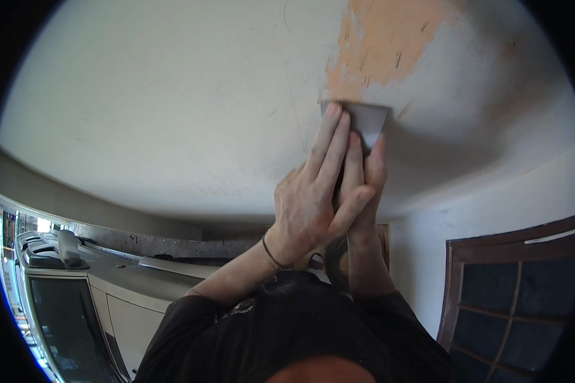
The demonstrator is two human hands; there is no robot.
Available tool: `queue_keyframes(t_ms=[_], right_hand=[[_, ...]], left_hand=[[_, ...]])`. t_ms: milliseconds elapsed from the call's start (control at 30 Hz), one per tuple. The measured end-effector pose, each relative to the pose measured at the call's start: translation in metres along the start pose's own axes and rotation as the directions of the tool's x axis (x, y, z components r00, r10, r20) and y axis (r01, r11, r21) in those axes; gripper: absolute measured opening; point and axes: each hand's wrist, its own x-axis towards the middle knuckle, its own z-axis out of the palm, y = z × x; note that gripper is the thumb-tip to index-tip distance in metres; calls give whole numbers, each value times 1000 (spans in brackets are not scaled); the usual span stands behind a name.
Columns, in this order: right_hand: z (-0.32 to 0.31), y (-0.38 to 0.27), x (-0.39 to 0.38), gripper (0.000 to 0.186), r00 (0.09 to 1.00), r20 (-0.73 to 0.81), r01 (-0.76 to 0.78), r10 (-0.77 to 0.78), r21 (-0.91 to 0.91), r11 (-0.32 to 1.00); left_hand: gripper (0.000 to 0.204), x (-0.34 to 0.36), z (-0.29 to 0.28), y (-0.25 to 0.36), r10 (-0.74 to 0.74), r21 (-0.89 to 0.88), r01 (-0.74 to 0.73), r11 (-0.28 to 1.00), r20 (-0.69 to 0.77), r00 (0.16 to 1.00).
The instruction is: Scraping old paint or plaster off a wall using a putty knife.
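Flared grey scraper [372, 118] at edge of peach patch [390, 45]

Surface [172, 96]: off-white over the upper left of the frame, scored with faint grey scratches; shadowed grey toward the upper right.
Patch [390, 45]: peach-orange, top centre-right, ragged-edged, flecked with short dark strokes.
Blade [370, 117]: plain grey, paler low down, just above centre.
Wristband [271, 253]: dark brown, near centre.
Shirt [287, 338]: black, small pale print, bottom centre.
Cabinet [134, 319]: beige, lower left, its glass [64, 319] dark, perhaps greenish; too dim to be sure.
Door [449, 287]: reddish-brown, lower right, gridded over dark blue-grey panes [489, 285].
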Motion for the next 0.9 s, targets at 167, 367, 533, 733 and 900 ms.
queue_keyframes(t_ms=[167, 367, 533, 733, 900], right_hand=[[1, -4, -6, 33, 932, 10, -349, 361, 285, 893], [-3, 1, -4, 46, 922, 44, -380, 385, 305, 873], [-16, -8, -11, 58, 943, 77, -327, 323, 51, 944], [-18, -15, -15, 54, 944, 131, -319, 302, 132, 938], [-6, -17, 8, 44, 947, 108, -320, 304, 202, 925]], left_hand=[[75, 17, -6, 4, 1, 9, -1, 1000, 5, 1000], [72, -4, 8, -9, 47, 0, -47, 999, -30, 998], [69, -9, 11, 0, 51, -28, -53, 998, -47, 998], [67, 1, 6, 11, 21, -63, -26, 998, -84, 996], [66, -2, 9, 5, -10, -40, 7, 999, -73, 997]])
